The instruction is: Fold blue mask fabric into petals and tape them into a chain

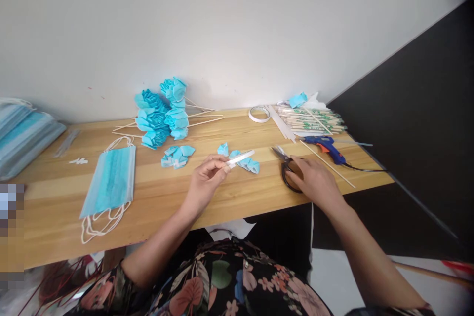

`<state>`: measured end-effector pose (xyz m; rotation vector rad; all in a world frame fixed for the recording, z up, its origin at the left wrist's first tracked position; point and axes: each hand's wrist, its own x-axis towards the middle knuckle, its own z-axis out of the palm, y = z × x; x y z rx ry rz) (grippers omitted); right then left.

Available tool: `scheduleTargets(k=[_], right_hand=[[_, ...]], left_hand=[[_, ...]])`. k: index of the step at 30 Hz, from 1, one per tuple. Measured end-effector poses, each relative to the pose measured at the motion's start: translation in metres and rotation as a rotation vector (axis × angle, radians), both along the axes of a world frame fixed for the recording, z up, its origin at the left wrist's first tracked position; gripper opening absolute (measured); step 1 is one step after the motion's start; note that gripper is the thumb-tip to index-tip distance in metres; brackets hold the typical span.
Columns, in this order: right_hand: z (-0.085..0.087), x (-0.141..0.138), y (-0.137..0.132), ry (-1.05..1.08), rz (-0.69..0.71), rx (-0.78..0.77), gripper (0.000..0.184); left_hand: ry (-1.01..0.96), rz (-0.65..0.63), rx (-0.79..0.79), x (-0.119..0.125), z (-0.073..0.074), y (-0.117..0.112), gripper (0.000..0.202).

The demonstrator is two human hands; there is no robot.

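My left hand (pixel 206 179) hovers over the wooden table (pixel 55 197) and pinches a short white strip (pixel 240 158) between thumb and fingers. Small folded blue pieces (pixel 249 164) lie just beyond the strip. My right hand (pixel 311 177) rests on the table at the black handles of a pair of scissors (pixel 284 162); its fingers curl loosely over them. Whether it grips them is unclear.
A blue face mask (pixel 110 181) lies at the left, a stack of masks (pixel 22 133) at the far left. Blue paper-like flowers on sticks (pixel 163 113) lie at the back. A tape roll (pixel 259 114), wrapped chopsticks (pixel 311 121) and a blue glue gun (pixel 328 148) sit at the right.
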<state>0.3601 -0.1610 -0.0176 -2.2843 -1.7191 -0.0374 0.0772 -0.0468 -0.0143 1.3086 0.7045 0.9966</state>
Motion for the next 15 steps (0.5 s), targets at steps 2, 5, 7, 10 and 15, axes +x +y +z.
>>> scheduleTargets(k=[2,5,7,10,15], right_hand=[[0.014,-0.005,0.005,-0.090,0.074,0.025,0.037],[0.039,-0.038,0.016,-0.027,0.254,0.143,0.036],[0.046,-0.059,0.026,0.143,0.507,0.112,0.034],[0.039,-0.066,0.045,0.288,0.717,0.015,0.031],[0.023,-0.040,0.074,0.104,0.488,0.066,0.028]], left_hand=[[0.004,-0.032,0.009,0.001,0.003,-0.002,0.018],[0.022,-0.120,0.057,0.002,0.005,-0.005,0.020],[0.029,-0.174,0.079,0.002,0.003,-0.006,0.020],[0.049,-0.143,0.077,-0.003,-0.001,-0.004,0.022],[0.080,0.013,0.079,-0.012,-0.006,0.006,0.022]])
